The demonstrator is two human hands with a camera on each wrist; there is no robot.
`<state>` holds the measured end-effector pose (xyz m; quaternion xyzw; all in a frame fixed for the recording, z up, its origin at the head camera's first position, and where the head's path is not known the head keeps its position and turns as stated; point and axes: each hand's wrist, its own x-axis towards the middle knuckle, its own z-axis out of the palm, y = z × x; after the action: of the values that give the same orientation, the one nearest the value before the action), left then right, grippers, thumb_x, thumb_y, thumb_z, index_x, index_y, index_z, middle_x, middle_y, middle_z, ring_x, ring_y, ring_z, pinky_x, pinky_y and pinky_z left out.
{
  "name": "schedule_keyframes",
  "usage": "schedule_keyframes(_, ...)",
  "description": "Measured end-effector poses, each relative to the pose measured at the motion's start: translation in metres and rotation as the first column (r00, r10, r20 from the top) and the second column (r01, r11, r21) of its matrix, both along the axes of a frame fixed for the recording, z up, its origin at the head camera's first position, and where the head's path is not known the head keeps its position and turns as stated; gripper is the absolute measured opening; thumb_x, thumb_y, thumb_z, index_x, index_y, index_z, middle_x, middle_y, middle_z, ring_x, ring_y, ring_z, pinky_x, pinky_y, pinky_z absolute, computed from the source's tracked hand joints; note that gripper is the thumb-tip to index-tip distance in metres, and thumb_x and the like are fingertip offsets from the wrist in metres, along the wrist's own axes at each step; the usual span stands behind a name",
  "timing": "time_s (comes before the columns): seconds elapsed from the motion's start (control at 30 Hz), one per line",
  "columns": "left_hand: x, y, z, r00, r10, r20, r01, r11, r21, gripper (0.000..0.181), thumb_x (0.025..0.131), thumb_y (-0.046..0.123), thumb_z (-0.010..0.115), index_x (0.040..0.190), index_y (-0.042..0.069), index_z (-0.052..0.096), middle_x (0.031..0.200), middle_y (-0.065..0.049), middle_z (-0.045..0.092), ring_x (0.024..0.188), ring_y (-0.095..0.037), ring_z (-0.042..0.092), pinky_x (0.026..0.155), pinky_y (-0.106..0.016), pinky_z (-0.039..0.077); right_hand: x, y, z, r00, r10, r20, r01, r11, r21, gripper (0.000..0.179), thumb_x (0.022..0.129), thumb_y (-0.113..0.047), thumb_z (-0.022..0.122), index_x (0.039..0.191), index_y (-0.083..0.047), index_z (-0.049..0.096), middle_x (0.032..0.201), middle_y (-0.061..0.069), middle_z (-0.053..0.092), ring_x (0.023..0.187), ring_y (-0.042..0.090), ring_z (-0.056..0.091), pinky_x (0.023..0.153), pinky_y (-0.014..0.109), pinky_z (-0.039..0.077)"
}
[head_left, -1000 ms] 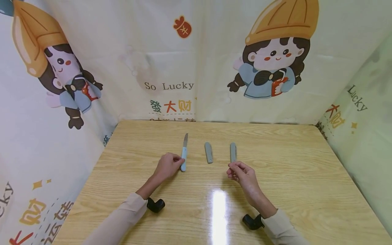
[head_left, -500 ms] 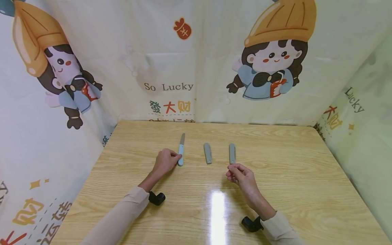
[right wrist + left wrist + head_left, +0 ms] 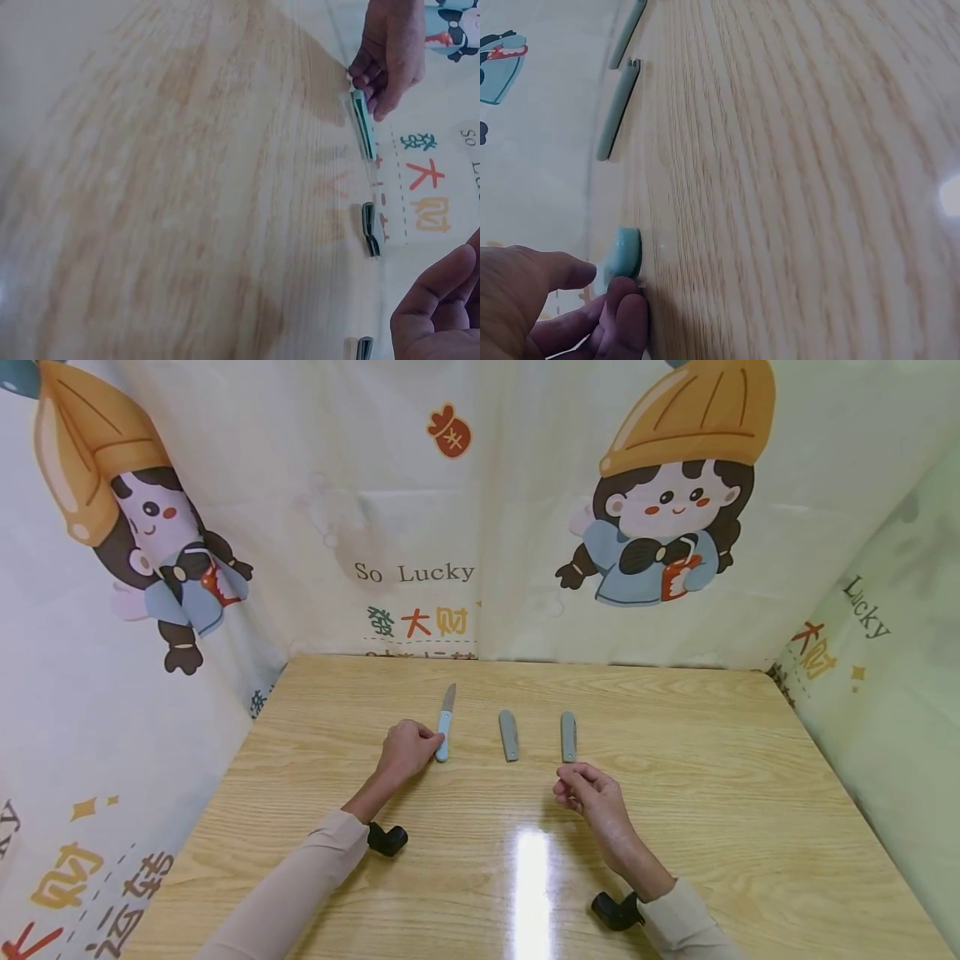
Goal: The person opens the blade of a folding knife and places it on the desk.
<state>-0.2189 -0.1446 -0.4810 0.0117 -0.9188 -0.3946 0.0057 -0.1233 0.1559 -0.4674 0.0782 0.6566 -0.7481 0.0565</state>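
A folding knife with a light-blue handle and its blade out (image 3: 446, 733) lies on the wooden table. My left hand (image 3: 408, 750) holds its handle near the butt between thumb and fingers; the left wrist view shows the fingertips against the handle (image 3: 628, 251). To the right lie a grey folded knife (image 3: 508, 735) and a second grey folded knife (image 3: 568, 737), no blade sticking out of either. My right hand (image 3: 596, 802) hovers just in front of the second one, fingers loosely curled, nothing in them. In the right wrist view that hand (image 3: 439, 307) is partly cut off.
The wooden table (image 3: 720, 793) runs back to a printed cloth wall (image 3: 525, 527), with more cloth at both sides. A black wrist-worn piece (image 3: 388, 840) sticks out under the left wrist, and another black piece (image 3: 617, 910) under the right.
My left hand has shifted the blue-handled knife leftward and slightly back on the table, most of it in the first half second. The right hand and the grey knives stay nearly put.
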Motion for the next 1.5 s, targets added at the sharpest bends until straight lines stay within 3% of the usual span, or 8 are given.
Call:
schedule_keyframes(0.2, 0.002, -0.001, 0.001, 0.999, 0.02, -0.03, -0.02, 1.0, 0.003, 0.02, 0.096, 0.016, 0.066, 0.094, 0.001, 0.08, 0.075, -0.004, 0.07, 0.058, -0.014, 0.056, 0.05, -0.025, 0.04, 0.001, 0.001, -0.003, 1.0, 0.025, -0.017, -0.025, 0.999, -0.021, 0.028, 0.103, -0.015, 0.062, 0.11, 0.012, 0.059, 0.088, 0.013, 0.065, 0.077, 0.017, 0.065, 0.078, 0.033, 0.057)
schedule_keyframes(0.37, 0.003, 0.003, 0.0, 0.994, 0.011, -0.112, -0.014, 1.0, -0.027, 0.02, 0.096, 0.016, 0.064, 0.099, 0.002, 0.077, 0.083, -0.004, 0.071, 0.071, -0.016, 0.063, 0.061, -0.031, 0.051, 0.003, 0.0, -0.002, 1.0, 0.027, -0.015, -0.027, 0.999, -0.019, 0.025, 0.104, -0.012, 0.061, 0.109, 0.012, 0.06, 0.088, 0.014, 0.065, 0.079, 0.021, 0.065, 0.078, 0.033, 0.057)
schedule_keyframes(0.57, 0.005, 0.012, -0.003, 0.966, -0.097, -0.24, 0.063, 0.987, -0.146, 0.024, 0.095, 0.018, 0.068, 0.109, -0.001, 0.074, 0.102, -0.012, 0.068, 0.1, -0.034, 0.057, 0.085, -0.046, 0.048, 0.005, -0.003, -0.002, 0.999, 0.032, -0.026, -0.032, 0.999, 0.017, 0.025, 0.102, -0.011, 0.063, 0.113, 0.011, 0.061, 0.097, 0.016, 0.067, 0.086, 0.024, 0.065, 0.079, 0.034, 0.055)
schedule_keyframes(0.7, 0.007, 0.023, 0.001, 0.948, -0.205, -0.244, 0.163, 0.97, -0.181, 0.029, 0.096, 0.019, 0.068, 0.118, 0.001, 0.07, 0.114, -0.013, 0.064, 0.108, -0.034, 0.053, 0.091, -0.049, 0.046, 0.007, -0.005, -0.001, 0.989, 0.103, -0.108, -0.092, 0.991, 0.102, 0.026, 0.099, -0.011, 0.067, 0.118, 0.007, 0.063, 0.116, 0.022, 0.064, 0.096, 0.022, 0.063, 0.081, 0.035, 0.054)
schedule_keyframes(0.8, 0.005, 0.032, 0.001, 0.924, -0.322, -0.204, 0.278, 0.935, -0.218, 0.042, 0.096, 0.024, 0.069, 0.131, 0.002, 0.065, 0.125, -0.013, 0.06, 0.116, -0.033, 0.051, 0.098, -0.049, 0.045, 0.009, -0.006, -0.003, 0.968, 0.183, -0.171, -0.15, 0.971, 0.188, 0.023, 0.099, -0.01, 0.067, 0.118, 0.004, 0.065, 0.12, 0.023, 0.063, 0.099, 0.023, 0.062, 0.081, 0.033, 0.054)
schedule_keyframes(1.03, -0.01, 0.062, -0.005, 0.841, -0.54, -0.04, 0.5, 0.803, -0.325, 0.091, 0.088, 0.05, 0.074, 0.158, 0.006, 0.034, 0.155, -0.014, 0.041, 0.143, -0.032, 0.035, 0.114, -0.047, 0.031, 0.01, -0.011, -0.007, 0.937, 0.292, -0.192, -0.221, 0.921, 0.321, 0.016, 0.1, -0.007, 0.065, 0.114, -0.001, 0.069, 0.117, 0.021, 0.066, 0.105, 0.03, 0.062, 0.085, 0.033, 0.054)
schedule_keyframes(1.23, -0.024, 0.08, -0.005, 0.824, -0.565, 0.034, 0.536, 0.76, -0.368, 0.104, 0.085, 0.057, 0.076, 0.161, 0.008, 0.026, 0.163, -0.016, 0.027, 0.151, -0.033, 0.019, 0.119, -0.048, 0.021, 0.013, -0.013, -0.007, 0.897, 0.407, -0.175, -0.338, 0.883, 0.326, 0.017, 0.102, -0.011, 0.061, 0.111, 0.002, 0.068, 0.115, 0.019, 0.067, 0.102, 0.036, 0.062, 0.081, 0.037, 0.056)
schedule_keyframes(1.5, -0.029, 0.082, -0.001, 0.806, -0.59, 0.045, 0.556, 0.73, -0.396, 0.09, 0.086, 0.053, 0.078, 0.153, 0.005, 0.042, 0.16, -0.016, 0.033, 0.147, -0.033, 0.029, 0.116, -0.049, 0.029, 0.015, -0.01, -0.005, 0.904, 0.408, -0.13, -0.345, 0.874, 0.342, 0.025, 0.103, -0.013, 0.06, 0.116, 0.008, 0.063, 0.113, 0.024, 0.064, 0.095, 0.035, 0.063, 0.077, 0.035, 0.056)
